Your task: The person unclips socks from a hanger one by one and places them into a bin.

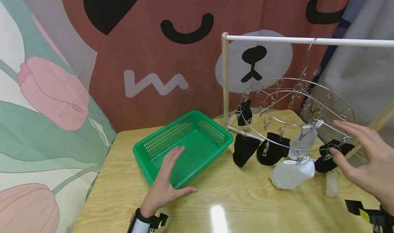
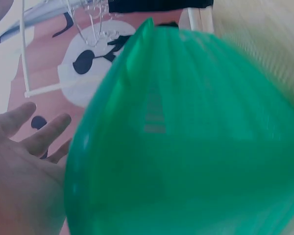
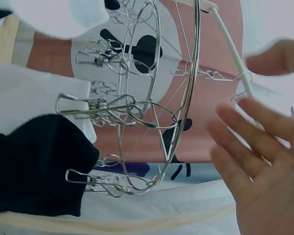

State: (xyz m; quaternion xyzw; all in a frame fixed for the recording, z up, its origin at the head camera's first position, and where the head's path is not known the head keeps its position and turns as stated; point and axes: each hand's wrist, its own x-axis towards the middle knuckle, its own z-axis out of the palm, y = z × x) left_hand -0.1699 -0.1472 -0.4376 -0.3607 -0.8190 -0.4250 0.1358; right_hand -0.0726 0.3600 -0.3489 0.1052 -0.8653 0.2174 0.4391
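Plainly, we see the left grip (image 1: 162, 188) spread wide and holding nothing, its fingers straight and its thumb well apart from them. Just beyond it sits the green basket (image 1: 197, 149), whose near rim the hand partly covers in the head view; we cannot tell whether skin and plastic touch.

Our right grip (image 1: 376, 164) is also wide apart and has hold of nothing, fingers extended and thumb held away. Just to its left is the round wire hanger (image 3: 192, 73), and from the right wrist we can make out a gap between the two. Below the hanger, left of the same grip, we find black socks (image 1: 272, 149) and white socks (image 1: 292, 174) dangling from metal clips (image 3: 95, 106). The hanger's hook goes over a white bar (image 1: 277, 39), higher than our right grip and running leftward to a wooden post (image 1: 225, 75). Under both hands lies the worktop (image 1: 197, 212), and beyond them a curtain (image 1: 138, 48) with a bear's face printed on it.
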